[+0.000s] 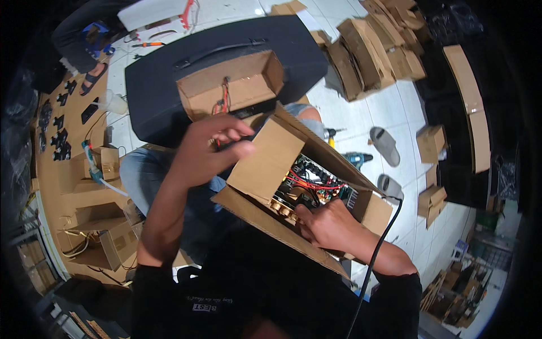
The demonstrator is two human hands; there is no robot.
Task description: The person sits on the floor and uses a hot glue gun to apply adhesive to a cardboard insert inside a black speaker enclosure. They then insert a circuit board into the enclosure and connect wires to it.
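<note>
- Head view: a brown cardboard box (265,164) sits on the person's lap, tipped toward them, with its flaps open.
- Inside the box is an electronic board (310,183) with red and black wires.
- The left hand (212,150) is up by the top left flap of the box. Its fingers are bent and the thumb touches the flap. I cannot tell if it grips the flap.
- The right hand (330,223) is low at the near edge of the box. Its fingers curl down onto the board by a row of little round knobs (280,208). They look closed on something small, but I cannot tell what.
- The two hands are well apart, one on each side of the box.
- A black cable (375,254) runs from the right end of the box down past the right arm.
- Behind the box stands a big black case (164,85) with a smaller open box (237,85) on top.
- A blue drill (357,159) and grey slippers (385,145) lie on the white floor to the right.
- Many folded boxes (372,51) are piled at the far side.
</note>
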